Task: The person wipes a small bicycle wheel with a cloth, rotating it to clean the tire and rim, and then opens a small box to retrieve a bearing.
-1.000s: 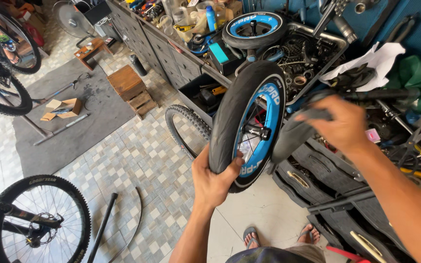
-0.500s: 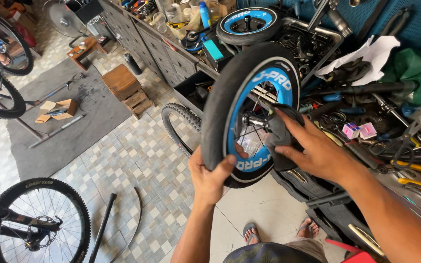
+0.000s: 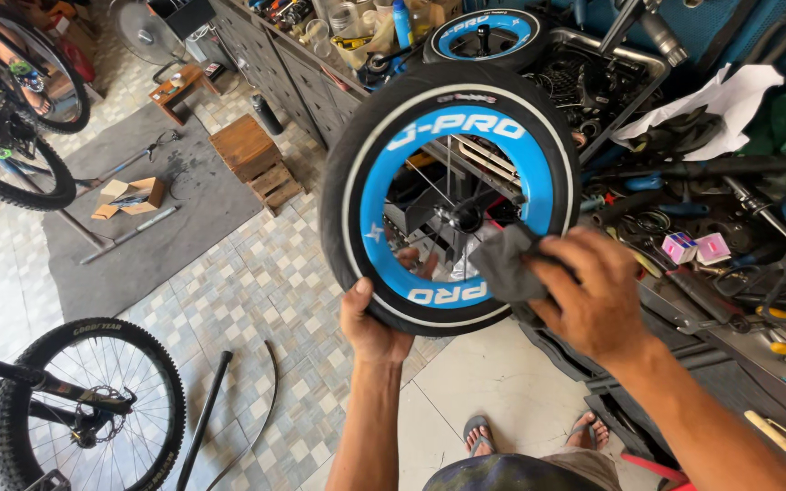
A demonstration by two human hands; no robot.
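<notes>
I hold a small bicycle wheel (image 3: pixel 357 182) upright in front of me, with a black tyre and a wide blue rim. My left hand (image 3: pixel 370 318) grips the tyre at its bottom left, fingers curled through the rim. My right hand (image 3: pixel 593 291) presses a dark grey rag (image 3: pixel 507 264) against the lower right of the blue rim. Thin spokes and the hub (image 3: pixel 464 216) show through the middle of the wheel.
A cluttered workbench (image 3: pixel 711 218) with tools runs along the right, a second blue-rimmed wheel (image 3: pixel 479 36) on it. Drawers (image 3: pixel 275 64) line the far wall. A wooden box (image 3: pixel 252 155) and grey mat (image 3: pixel 156 218) lie on the tiled floor. Bicycle wheels stand at left (image 3: pixel 84 409).
The wheel has turned from nearly edge-on to face me. My right hand came from the right of the wheel onto the rim with the rag.
</notes>
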